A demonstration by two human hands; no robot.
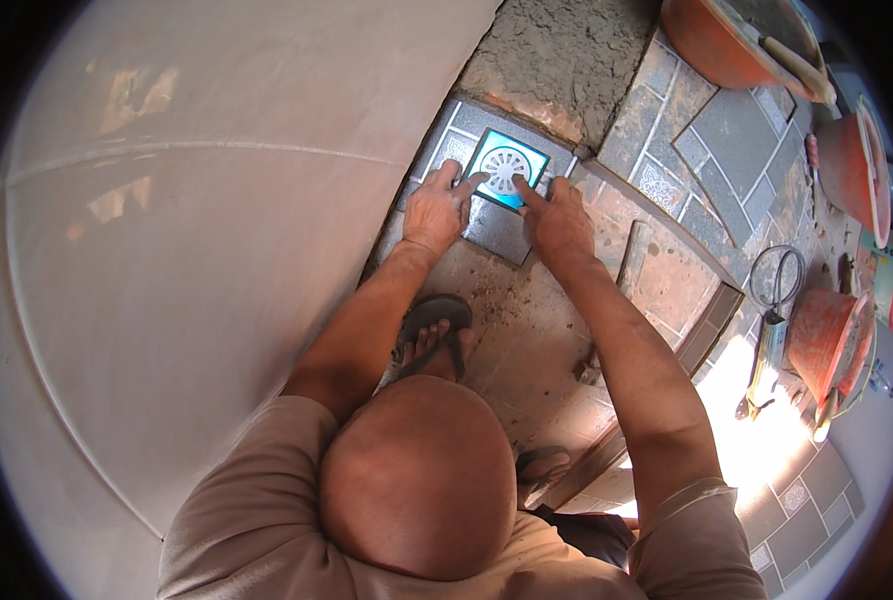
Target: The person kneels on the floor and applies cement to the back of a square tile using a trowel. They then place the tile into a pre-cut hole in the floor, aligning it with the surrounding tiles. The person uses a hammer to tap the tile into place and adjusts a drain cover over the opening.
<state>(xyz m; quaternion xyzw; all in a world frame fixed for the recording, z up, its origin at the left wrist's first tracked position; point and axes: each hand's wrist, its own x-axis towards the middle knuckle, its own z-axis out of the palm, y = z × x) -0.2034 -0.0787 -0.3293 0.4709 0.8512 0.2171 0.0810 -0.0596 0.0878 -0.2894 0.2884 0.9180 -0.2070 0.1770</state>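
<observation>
A square floor drain cover (508, 168) with a round slotted grate and a bright bluish film lies in a grey patterned floor tile (501, 230). My left hand (436, 210) rests at its left side, with the thumb stretched onto the grate and the other fingers bent over the tile. From the right, my right hand (560, 225) sets a fingertip on the grate, its other fingers spread near the tile's right edge. Neither hand grips anything. The underside of the drain is hidden.
A large smooth wall (196, 250) rises close on my left. Rough grey mortar (556, 60) lies beyond the tile. At right are a loose patterned tile (734, 145), an orange mortar tub (716, 50), red tubs (846, 170), and a corded tool (766, 355). A wooden handle (634, 255) lies nearby.
</observation>
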